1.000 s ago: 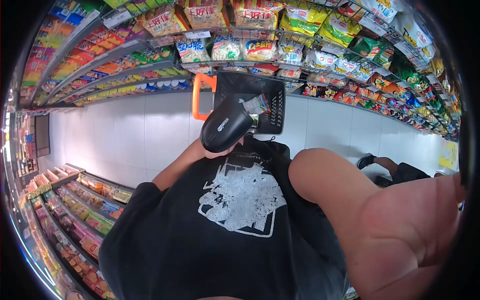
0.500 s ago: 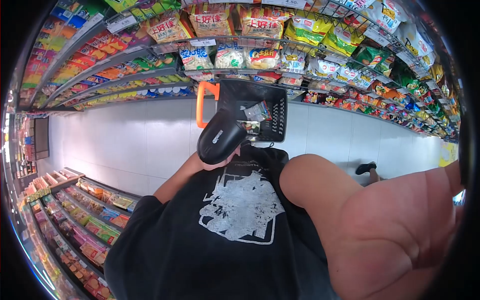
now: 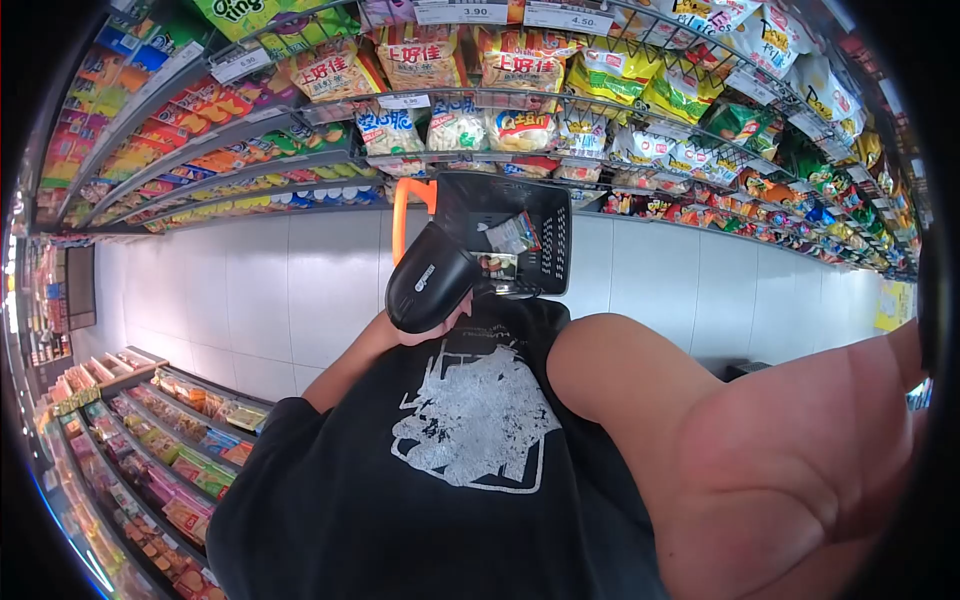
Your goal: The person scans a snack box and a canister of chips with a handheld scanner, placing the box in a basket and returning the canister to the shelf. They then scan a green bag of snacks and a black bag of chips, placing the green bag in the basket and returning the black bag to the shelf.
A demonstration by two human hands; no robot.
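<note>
Fingers of my left hand [image 3: 428,330] are closed around the black scanner [image 3: 428,280], which sits just at the near side of the basket [image 3: 555,240]. My right arm [image 3: 720,440] bends to the right of the basket. Its hand is outside the picture, so I cannot tell its fingers. I judge that I am scanning goods. Next, the scanner must point steadily at the packet [image 3: 513,232] inside the basket.

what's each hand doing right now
left hand: closed on a black barcode scanner
right hand: out of frame, only the arm shows
</note>
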